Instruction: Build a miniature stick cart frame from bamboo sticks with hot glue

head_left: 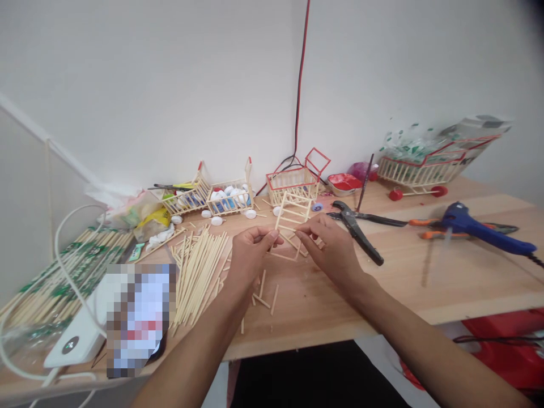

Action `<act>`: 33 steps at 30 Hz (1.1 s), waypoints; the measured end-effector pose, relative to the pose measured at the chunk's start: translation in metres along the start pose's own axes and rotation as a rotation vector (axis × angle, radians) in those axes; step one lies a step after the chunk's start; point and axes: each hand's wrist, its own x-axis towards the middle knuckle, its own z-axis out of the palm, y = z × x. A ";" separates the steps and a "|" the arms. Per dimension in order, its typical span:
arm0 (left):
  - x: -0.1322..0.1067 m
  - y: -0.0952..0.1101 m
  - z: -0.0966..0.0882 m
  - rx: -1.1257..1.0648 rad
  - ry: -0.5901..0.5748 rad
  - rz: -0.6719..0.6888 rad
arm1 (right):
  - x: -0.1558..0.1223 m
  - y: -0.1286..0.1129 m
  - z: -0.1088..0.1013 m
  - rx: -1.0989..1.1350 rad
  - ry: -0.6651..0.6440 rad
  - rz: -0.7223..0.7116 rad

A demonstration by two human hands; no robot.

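Far left: wrapped sticks [63,277] in a heap, white cable looped over them, white box [80,334] at the counter [425,283] edge. Next: loose sticks [199,272] fanned out flat, a few short offcuts near the front edge. Behind them, two small carts [229,198] full of bottle caps.

Centre: left hand [250,255], grip pinched shut on the frame [291,218] at its lower left rail. The frame is a ladder-like stick lattice, held tilted just above the counter between both hands. Right hand [331,249], grip also clamped on the frame, lower right side.

Behind the frame: red-rimmed cart [293,184], red and black wire running up the wall. Right of the hands: cutters [357,226] lying flat, then blue glue gun [480,229]. Far back right: big cart [420,167] on red wheels, plastic bag in it.
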 end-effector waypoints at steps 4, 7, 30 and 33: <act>0.000 -0.001 0.000 0.000 -0.009 0.010 | 0.000 0.000 0.000 -0.002 -0.005 0.009; 0.000 -0.001 -0.001 0.001 -0.008 0.008 | 0.000 0.000 0.000 -0.005 -0.005 0.010; -0.001 -0.001 -0.001 0.000 -0.003 0.005 | -0.001 0.000 0.002 -0.074 -0.002 0.050; -0.001 -0.001 0.000 0.003 0.001 0.009 | -0.001 0.001 0.001 -0.079 -0.011 0.055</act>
